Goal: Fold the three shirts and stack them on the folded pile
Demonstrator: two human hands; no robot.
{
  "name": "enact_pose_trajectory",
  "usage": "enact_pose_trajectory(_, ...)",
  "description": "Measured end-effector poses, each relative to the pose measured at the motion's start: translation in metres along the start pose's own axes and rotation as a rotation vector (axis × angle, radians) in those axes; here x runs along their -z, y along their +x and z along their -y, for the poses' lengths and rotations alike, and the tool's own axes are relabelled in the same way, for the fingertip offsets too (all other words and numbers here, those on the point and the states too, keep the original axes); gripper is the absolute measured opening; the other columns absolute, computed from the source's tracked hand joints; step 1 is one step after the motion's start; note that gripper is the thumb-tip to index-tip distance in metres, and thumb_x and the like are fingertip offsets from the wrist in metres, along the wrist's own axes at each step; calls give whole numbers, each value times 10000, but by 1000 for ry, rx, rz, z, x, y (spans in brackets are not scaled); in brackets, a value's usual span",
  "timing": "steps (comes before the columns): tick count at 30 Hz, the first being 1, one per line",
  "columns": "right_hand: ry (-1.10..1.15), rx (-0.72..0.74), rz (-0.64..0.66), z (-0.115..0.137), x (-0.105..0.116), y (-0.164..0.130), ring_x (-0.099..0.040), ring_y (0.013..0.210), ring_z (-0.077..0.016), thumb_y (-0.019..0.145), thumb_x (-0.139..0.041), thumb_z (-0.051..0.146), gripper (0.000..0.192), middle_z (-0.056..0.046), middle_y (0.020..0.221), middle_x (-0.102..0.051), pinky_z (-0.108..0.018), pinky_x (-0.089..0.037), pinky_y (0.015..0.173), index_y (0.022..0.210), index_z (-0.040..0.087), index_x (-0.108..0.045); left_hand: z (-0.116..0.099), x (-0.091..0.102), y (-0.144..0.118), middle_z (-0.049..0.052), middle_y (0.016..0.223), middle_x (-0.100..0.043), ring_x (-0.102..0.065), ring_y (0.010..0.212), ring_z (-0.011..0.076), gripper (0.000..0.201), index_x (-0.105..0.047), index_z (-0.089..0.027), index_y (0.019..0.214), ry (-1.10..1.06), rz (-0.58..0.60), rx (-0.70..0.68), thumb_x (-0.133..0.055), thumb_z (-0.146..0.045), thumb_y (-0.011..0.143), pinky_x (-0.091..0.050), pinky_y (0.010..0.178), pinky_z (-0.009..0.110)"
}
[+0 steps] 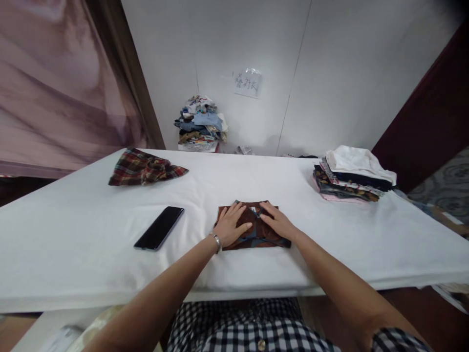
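A folded brown shirt (262, 231) with blue-grey patches lies flat near the front of the white-covered table (293, 271). Its collar, with a small pale label inside, faces up at the far side. My left hand (231, 226) rests flat on the shirt's left part, fingers spread, a silver bracelet at the wrist. On the right part lies my right hand (280, 222), palm down with its fingers stretched towards the collar. Neither hand grips the cloth. Parts of the shirt under both hands are hidden.
Left of the shirt lies a black phone (159, 228). A crumpled red plaid garment (146, 168) sits at the back left. A stack of folded clothes (353, 176) stands at the back right. Beyond the far edge rises a clothes pile (201, 122) against the wall, near a paper sign (247, 83).
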State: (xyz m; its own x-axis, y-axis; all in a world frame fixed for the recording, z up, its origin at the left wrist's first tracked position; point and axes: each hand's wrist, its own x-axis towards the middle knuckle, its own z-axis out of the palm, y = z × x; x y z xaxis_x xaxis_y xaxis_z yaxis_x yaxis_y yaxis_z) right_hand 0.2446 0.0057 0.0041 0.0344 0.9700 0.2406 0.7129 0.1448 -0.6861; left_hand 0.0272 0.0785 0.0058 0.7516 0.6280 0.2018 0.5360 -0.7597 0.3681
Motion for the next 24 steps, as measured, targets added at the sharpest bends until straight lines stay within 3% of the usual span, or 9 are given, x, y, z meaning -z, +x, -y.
enact_pose_trajectory(2,164,-38,-220,8,7,-16,-527,1188,-232,849,-509,457,397,-81,1239,-617,-427,-360,1043,1151,232,-633,-8,8,-16,105,1432,-430,-329,1341,266,585,-454,-210,1336,19,-97,-97,-507,-522,844,-202,1110,497)
enact_pose_trajectory(4,366,-145,-276,20,8,-38,-643,942,-216,823,-551,457,337,-74,988,-706,-403,-469,908,1016,210,-675,-15,10,-31,93,1367,-495,-413,1265,266,533,-513,-235,1275,57,-95,-218,-615,-437,793,-244,1085,482)
enact_pose_trajectory(6,607,-296,-167,33,3,-61,-660,712,-181,783,-609,468,331,-49,805,-706,-359,-524,739,950,189,-673,-19,8,-39,91,1328,-525,-463,1202,266,514,-520,-237,1265,104,-40,-283,-642,-343,777,-302,1042,469)
enact_pose_trajectory(8,835,-459,-20,46,-5,-81,-655,631,-161,739,-672,461,361,-46,781,-699,-315,-525,628,957,175,-654,-20,3,-38,98,1301,-545,-498,1154,266,483,-513,-216,1269,161,14,-279,-603,-268,797,-365,980,446)
enact_pose_trajectory(12,1151,-701,128,62,-19,-99,-690,796,-204,740,-710,419,402,-113,977,-699,-312,-535,633,1030,166,-593,-22,6,-18,73,1050,-665,-599,952,225,270,-590,-186,1108,239,90,-207,-446,-203,881,-458,753,330)
enact_pose_trajectory(15,1325,-731,127,65,-21,-93,-670,935,-229,761,-699,425,368,-124,1072,-677,-353,-539,728,1010,186,-570,-32,20,-6,61,901,-676,-620,860,210,248,-586,-172,1011,244,43,-135,-358,-227,929,-452,683,302)
enact_pose_trajectory(18,1460,-658,57,65,-26,-75,-655,948,-217,763,-691,447,371,-82,1058,-682,-379,-534,768,1028,212,-578,-50,27,-7,59,876,-665,-623,843,204,238,-566,-170,979,240,-3,-141,-337,-222,938,-459,691,300)
enact_pose_trajectory(21,1532,-652,-69,64,-42,-53,-655,769,-175,758,-685,439,353,-59,908,-702,-302,-530,646,979,170,-628,-63,16,-18,59,861,-666,-630,810,209,176,-584,-177,938,240,38,-207,-414,-201,902,-492,687,314)
enact_pose_trajectory(24,1557,-736,-273,60,-63,-35,-623,622,-146,687,-720,290,215,-46,714,-685,-233,-475,537,812,126,-658,-61,-3,-29,89,1003,-679,-645,875,233,249,-605,-184,1039,271,23,-220,-421,-149,875,-534,735,372)
